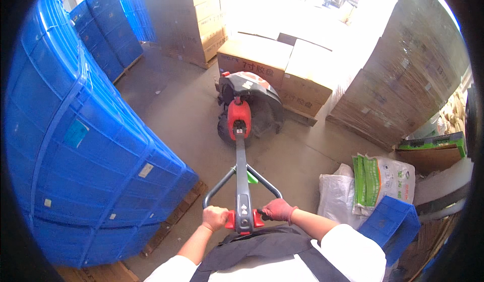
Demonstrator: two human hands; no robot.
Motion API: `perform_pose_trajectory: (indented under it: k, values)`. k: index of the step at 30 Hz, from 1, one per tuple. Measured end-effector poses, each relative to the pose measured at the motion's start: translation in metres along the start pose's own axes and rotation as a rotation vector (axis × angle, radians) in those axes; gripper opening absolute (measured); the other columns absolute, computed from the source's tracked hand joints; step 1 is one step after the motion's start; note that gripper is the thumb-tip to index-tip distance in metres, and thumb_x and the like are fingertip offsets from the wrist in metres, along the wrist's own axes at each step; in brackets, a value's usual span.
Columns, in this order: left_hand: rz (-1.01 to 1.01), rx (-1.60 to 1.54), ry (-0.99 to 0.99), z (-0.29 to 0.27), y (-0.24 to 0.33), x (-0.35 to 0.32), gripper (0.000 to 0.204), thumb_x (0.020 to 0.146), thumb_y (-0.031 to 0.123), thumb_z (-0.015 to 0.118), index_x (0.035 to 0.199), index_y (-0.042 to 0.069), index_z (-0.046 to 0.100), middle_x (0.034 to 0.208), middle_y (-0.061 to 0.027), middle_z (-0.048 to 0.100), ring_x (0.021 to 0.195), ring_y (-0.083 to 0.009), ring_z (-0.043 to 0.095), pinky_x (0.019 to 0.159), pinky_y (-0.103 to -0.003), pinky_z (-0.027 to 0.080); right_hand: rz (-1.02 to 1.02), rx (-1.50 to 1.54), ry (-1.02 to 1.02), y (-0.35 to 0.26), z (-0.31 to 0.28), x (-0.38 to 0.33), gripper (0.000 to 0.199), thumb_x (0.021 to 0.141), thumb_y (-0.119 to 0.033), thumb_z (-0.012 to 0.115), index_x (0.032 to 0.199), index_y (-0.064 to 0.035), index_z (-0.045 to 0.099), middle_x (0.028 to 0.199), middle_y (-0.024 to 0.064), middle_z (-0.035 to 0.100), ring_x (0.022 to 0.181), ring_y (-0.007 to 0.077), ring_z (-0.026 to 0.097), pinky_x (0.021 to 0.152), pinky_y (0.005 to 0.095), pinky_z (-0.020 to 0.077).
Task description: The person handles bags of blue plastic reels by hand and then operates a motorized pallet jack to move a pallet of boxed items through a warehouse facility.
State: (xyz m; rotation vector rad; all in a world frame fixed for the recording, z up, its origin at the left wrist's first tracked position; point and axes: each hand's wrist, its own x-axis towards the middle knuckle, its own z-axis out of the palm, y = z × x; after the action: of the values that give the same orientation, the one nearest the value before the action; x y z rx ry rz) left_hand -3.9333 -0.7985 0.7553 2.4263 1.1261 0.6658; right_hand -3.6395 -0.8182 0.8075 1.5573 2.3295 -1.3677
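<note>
My left hand (pixel 216 218), bare, is wrapped round the left grip of a pallet truck's handle (pixel 243 206). In a red work glove, my right hand (pixel 279 211) closes on the right grip. From between them the dark tiller bar runs forward to the pallet truck's red and black body (pixel 252 93). Red control pieces sit beside both hands at the handle's head. Just past the body, large brown cartons (pixel 252 57) stand on a pallet (pixel 300 116); the truck's forks are hidden from view.
Tall stacked blue plastic crates (pixel 101 146) on a wooden pallet (pixel 176 214) flank me closely on the left. To the right stand wrapped cartons (pixel 398 75), white and green sacks (pixel 380 181) and a blue crate (pixel 388 226). More cartons (pixel 209 20) rise at the back; bright light lies beyond.
</note>
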Motion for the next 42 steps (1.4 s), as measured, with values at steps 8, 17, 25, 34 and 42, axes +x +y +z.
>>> perform_pose_trajectory:
  k: [8, 17, 25, 34, 42]
  values:
    - [0.062, -0.001, -0.109, -0.051, -0.068, 0.001, 0.032, 0.086, 0.033, 0.049, 0.059, 0.017, 0.056, 0.055, -0.0049, 0.056, 0.052, -0.0245, 0.058, 0.053, -0.037, 0.044, 0.127, -0.114, -0.135, -0.039, 0.021, 0.059, 0.043, 0.093, -0.045, 0.032, 0.092, -0.0183, 0.065, 0.092, 0.0129, 0.067, 0.088, 0.0361, 0.062, 0.074, 0.0451, 0.0477]
    - [0.016, 0.030, -0.189, -0.113, -0.130, 0.058, 0.039, 0.089, 0.033, 0.045, 0.057, 0.014, 0.053, 0.057, -0.0085, 0.057, 0.056, -0.0292, 0.058, 0.054, -0.041, 0.042, 0.228, 0.015, -0.155, -0.087, -0.029, 0.126, 0.057, 0.096, -0.050, 0.023, 0.099, -0.0148, 0.068, 0.096, 0.0145, 0.067, 0.093, 0.0364, 0.062, 0.080, 0.0451, 0.0468]
    - [-0.001, 0.006, -0.147, -0.129, -0.175, 0.164, 0.042, 0.089, 0.035, 0.045, 0.055, 0.012, 0.052, 0.056, -0.0113, 0.056, 0.056, -0.0321, 0.057, 0.054, -0.043, 0.043, 0.206, 0.000, -0.003, -0.086, -0.122, 0.173, 0.053, 0.096, -0.044, 0.026, 0.092, -0.0115, 0.067, 0.097, 0.0149, 0.066, 0.094, 0.0360, 0.061, 0.082, 0.0455, 0.0453]
    - [-0.131, -0.019, 0.153, -0.130, -0.279, 0.309, 0.049, 0.091, 0.042, 0.040, 0.058, 0.007, 0.053, 0.058, -0.0142, 0.054, 0.058, -0.0366, 0.054, 0.056, -0.044, 0.041, 0.110, -0.032, 0.169, -0.064, -0.229, 0.279, 0.050, 0.096, -0.044, 0.027, 0.099, -0.0114, 0.064, 0.096, 0.0141, 0.067, 0.091, 0.0344, 0.062, 0.079, 0.0467, 0.0463]
    - [-0.095, -0.104, 0.053, -0.190, -0.408, 0.446, 0.057, 0.092, 0.045, 0.035, 0.058, 0.004, 0.056, 0.058, -0.0132, 0.057, 0.057, -0.0322, 0.054, 0.058, -0.041, 0.040, 0.157, 0.202, 0.267, -0.084, -0.327, 0.407, 0.050, 0.091, -0.054, 0.038, 0.102, -0.0101, 0.059, 0.089, 0.0175, 0.066, 0.087, 0.0382, 0.062, 0.075, 0.0478, 0.0458]
